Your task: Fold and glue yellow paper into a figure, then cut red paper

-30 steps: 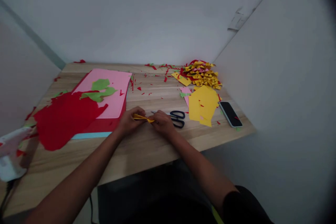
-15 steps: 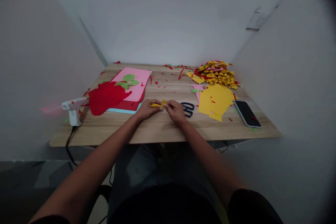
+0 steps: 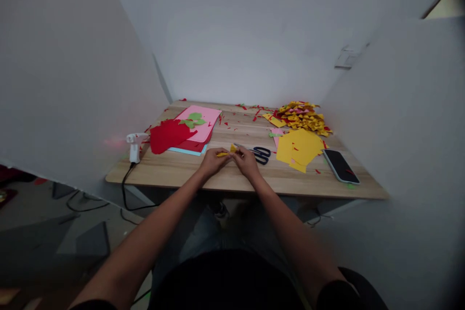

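Wood-grain surface (image 3: 174,173), pale walls. Yellow paper piece (image 3: 233,147), near centre: left grip (image 3: 212,162) and right grip (image 3: 248,162) pinched nearly closed on it. Apparent step: fingertip shaping, calling for steady pinch. Scissors (image 3: 257,154), just right.

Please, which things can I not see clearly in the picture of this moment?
- Yellow piece, head view: its middle is hidden by fingers of the left hand and right hand.
- Scissors, head view: partly behind the right hand.
- Wall plate, head view: markings too blurred.
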A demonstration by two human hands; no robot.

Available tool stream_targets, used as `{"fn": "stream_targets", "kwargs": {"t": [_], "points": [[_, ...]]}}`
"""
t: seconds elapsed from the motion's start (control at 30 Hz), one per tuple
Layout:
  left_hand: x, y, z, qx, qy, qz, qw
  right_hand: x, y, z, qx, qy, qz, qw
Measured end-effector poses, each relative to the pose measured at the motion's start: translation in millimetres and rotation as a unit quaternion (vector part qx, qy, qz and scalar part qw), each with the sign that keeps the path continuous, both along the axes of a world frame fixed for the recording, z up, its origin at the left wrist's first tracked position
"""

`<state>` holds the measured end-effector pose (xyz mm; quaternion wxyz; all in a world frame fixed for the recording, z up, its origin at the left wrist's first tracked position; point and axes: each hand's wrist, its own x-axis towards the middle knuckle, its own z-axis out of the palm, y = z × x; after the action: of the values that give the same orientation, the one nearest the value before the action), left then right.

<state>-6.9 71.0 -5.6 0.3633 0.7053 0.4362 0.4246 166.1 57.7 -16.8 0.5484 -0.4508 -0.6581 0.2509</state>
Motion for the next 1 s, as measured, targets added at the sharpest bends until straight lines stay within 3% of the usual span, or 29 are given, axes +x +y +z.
{"fn": "stream_targets", "kwargs": {"t": [0.17, 0.63, 0.8, 1.0], "points": [[0, -2, 3.7, 0.011, 0.012, -0.014, 1.000, 2, 2, 0.0, 0.009, -0.012, 0.005, 1.000], [0, 3, -7.7, -0.009, -0.004, -0.039, 0.999, 1, -2, 1.8, 0.021, -0.126, 0.040, 0.991], [-3, 6, -5.0, -0.058, -0.024, -0.081, 0.995, -1, -7, 4.3, 0.029, -0.173, 0.035, 0.984], [-2, 12, 0.9, -0.144, -0.038, -0.144, 0.978, -1, -10, 3.6, 0.021, -0.187, -0.017, 0.982]]}}
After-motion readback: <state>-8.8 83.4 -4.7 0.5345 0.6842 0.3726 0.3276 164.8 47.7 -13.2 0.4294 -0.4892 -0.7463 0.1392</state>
